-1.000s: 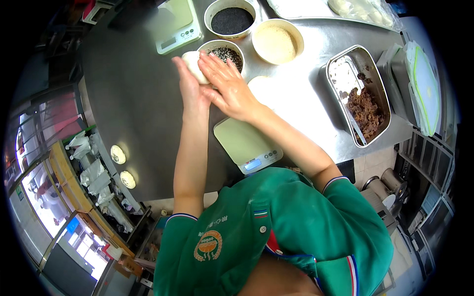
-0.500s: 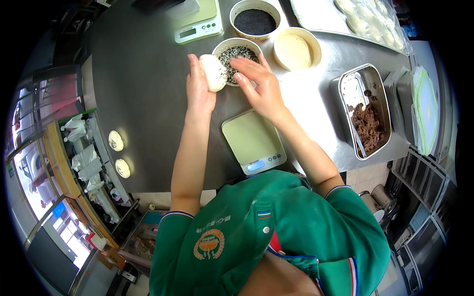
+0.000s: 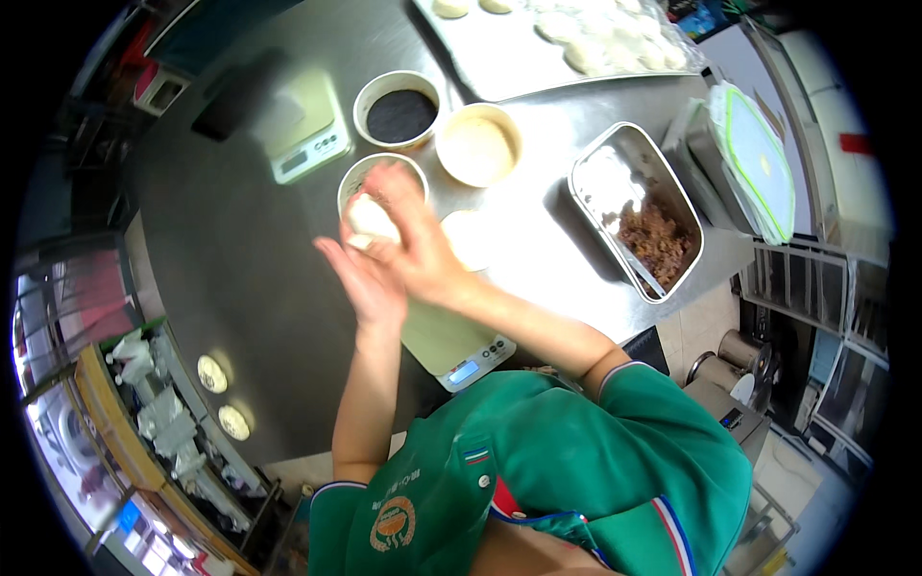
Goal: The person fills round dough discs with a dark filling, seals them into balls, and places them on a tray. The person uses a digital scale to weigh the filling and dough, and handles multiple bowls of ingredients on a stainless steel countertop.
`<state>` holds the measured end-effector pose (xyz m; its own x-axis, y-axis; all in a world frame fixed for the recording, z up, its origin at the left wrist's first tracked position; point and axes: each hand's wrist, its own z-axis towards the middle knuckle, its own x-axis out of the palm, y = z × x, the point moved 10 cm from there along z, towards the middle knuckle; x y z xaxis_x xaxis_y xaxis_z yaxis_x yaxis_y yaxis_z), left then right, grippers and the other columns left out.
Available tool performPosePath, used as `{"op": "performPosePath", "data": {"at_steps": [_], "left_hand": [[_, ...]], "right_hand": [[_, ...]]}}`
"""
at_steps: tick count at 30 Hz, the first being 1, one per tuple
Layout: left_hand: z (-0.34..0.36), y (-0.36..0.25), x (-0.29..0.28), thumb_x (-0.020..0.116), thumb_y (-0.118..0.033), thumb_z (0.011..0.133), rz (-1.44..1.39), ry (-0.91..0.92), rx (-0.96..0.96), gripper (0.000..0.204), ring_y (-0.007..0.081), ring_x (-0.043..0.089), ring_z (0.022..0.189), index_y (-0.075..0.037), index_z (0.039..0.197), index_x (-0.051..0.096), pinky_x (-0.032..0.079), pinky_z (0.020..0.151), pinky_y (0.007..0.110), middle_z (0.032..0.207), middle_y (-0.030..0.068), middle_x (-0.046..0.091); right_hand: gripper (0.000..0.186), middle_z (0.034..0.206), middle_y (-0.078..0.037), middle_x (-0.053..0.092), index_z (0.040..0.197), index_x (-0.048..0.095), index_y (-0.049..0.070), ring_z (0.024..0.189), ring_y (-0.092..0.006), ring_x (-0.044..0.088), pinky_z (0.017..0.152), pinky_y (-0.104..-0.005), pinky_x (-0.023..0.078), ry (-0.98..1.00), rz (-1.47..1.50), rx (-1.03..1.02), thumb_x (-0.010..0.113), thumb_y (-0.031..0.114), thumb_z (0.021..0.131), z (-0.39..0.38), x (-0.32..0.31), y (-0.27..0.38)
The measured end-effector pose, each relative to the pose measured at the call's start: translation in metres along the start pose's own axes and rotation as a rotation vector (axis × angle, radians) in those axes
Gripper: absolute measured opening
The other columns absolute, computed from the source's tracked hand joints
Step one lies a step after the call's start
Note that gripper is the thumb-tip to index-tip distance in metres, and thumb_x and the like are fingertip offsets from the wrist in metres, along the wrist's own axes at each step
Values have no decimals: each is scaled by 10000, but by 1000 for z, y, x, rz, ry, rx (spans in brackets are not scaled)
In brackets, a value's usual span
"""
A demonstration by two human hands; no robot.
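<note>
My right hand (image 3: 418,235), blurred by motion, has its fingers round a white dough ball (image 3: 375,219) over the front bowl (image 3: 382,158), hiding much of that bowl. Just below it, my left hand (image 3: 363,278) is open, palm up with fingers stretched, beneath the ball; whether they touch I cannot tell. A pale green scale (image 3: 440,341) lies under my wrists. Two seed-speckled dough rounds (image 3: 212,373) sit on the steel table at the left. Behind are a bowl of black filling (image 3: 400,116) and a bowl of pale powder (image 3: 478,144).
A steel tub (image 3: 663,245) of brown filling with a utensil stands right, beside stacked lidded containers (image 3: 749,163). A tray (image 3: 485,72) of dough pieces is at the back, another scale (image 3: 307,130) back left. Shelving (image 3: 168,422) stands left of the table (image 3: 240,278).
The view has shifted, with the table's things lower in it. My right fingers have closed round the dough ball, which was cupped in my left hand; my left fingers have spread away from it.
</note>
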<state>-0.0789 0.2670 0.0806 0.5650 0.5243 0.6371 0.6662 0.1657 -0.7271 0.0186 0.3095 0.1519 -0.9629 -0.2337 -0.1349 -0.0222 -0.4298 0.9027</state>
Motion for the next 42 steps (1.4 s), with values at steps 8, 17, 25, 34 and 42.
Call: {"op": "performPosePath", "data": {"at_steps": [8, 17, 25, 34, 42], "left_hand": [[5, 0, 63, 304, -343, 1035, 953, 370, 589, 539, 314, 392, 1351, 20, 1426, 381, 310, 1106, 414, 1457, 190, 411], [-26, -55, 10, 497, -36, 878, 1157, 102, 682, 417, 325, 493, 1249, 49, 1287, 505, 346, 1082, 422, 1318, 187, 538], [-85, -22, -101, 569, -76, 843, 1593, -50, 477, 466, 377, 391, 1327, 21, 1293, 498, 201, 1132, 568, 1422, 214, 428], [-94, -21, -129, 578, -57, 865, 1578, -176, 327, 294, 363, 427, 1295, -23, 1155, 604, 267, 1114, 528, 1391, 194, 465], [-142, -77, -193, 576, -49, 893, 1460, -431, 467, 179, 291, 600, 1086, -25, 1058, 641, 393, 1044, 428, 1098, 113, 665]], "right_hand": [[322, 966, -74, 661, 1089, 607, 27, 866, -152, 645, 752, -309, 536, 115, 680, 735, 614, 315, 944, -23, -9, -77], [445, 1002, -91, 678, 1134, 629, 33, 742, -183, 678, 668, -254, 559, -63, -773, -423, 768, 320, 823, 198, -179, -65], [541, 1252, -220, 597, 1092, 693, 83, 1042, -365, 619, 813, -430, 519, 112, -934, -27, 567, 567, 886, 275, -154, -241], [639, 1087, -254, 646, 1089, 646, -48, 1044, -380, 624, 920, -437, 475, -130, -899, 121, 736, 479, 739, 355, -92, -325], [722, 1091, -214, 645, 1360, 377, -85, 961, -236, 667, 850, -325, 557, 71, 61, -19, 789, 108, 800, 198, -27, -118]]}}
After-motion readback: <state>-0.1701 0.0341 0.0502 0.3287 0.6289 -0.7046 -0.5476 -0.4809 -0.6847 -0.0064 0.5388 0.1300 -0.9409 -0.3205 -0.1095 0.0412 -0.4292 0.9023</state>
